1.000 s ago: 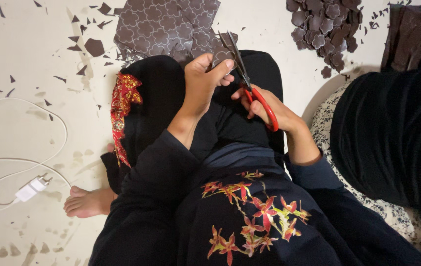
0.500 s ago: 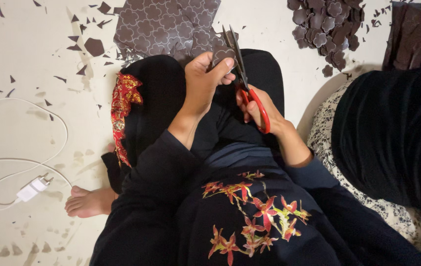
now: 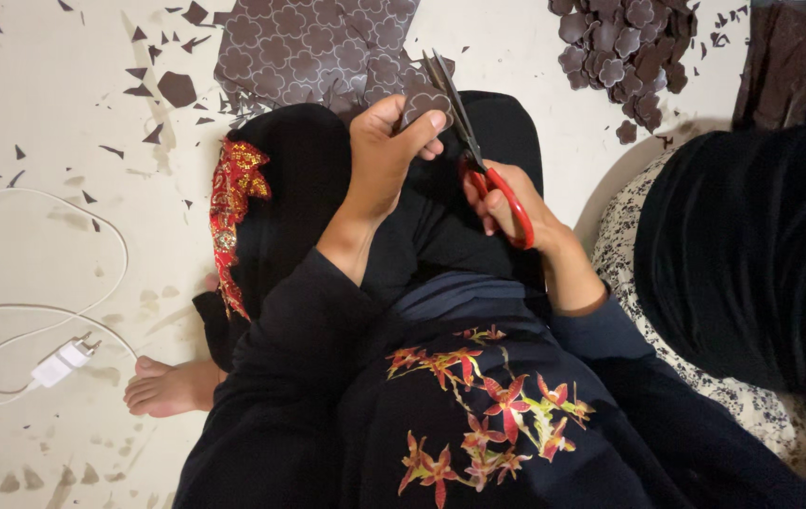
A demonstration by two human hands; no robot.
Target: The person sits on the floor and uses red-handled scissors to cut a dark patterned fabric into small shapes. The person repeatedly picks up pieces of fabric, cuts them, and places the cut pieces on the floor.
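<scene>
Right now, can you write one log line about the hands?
left hand: holds brown patterned cutout | right hand: grips red-handled scissors | blades at cutout edge

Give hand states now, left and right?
Left hand: closed, pinching a small brown patterned cut-out piece.
Right hand: closed around red-handled metal scissors.

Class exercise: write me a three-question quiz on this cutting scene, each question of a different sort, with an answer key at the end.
1. True or false: the right hand works the red-handled scissors.
2. Which does the left hand pinch? A) the white charger B) a small brown patterned cut-out C) a loose scrap on the floor
3. Fill in: the pile of finished brown cut-outs lies on the floor at the top ____ of the head view.

Key: 1 true; 2 B; 3 right. The patterned brown sheet lies ahead of the knees; the white charger sits at the far left.
</scene>
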